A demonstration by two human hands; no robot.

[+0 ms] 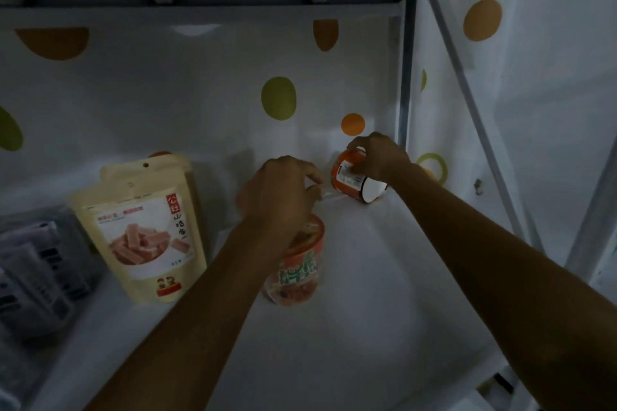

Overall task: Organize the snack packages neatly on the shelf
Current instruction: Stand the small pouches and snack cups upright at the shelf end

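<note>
- Our right grip (377,157) curls round a tipped tub (347,177), deep in the back right corner of the shelf (367,304), just beside the post (405,77).
- Our left grip (280,193) sits curled over an upright cup (297,274); through the blur we cannot tell whether it holds.
- Left of it stands a pouch (147,233); nearer us than both grips lies open shelf.

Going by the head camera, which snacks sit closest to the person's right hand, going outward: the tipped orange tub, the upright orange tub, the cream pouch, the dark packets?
1. Tipped orange tub, back right corner, gripped by the right hand.
2. Upright orange tub, middle of the shelf.
3. Cream pouch, left of centre.
4. Dark packets, far left edge.
</note>
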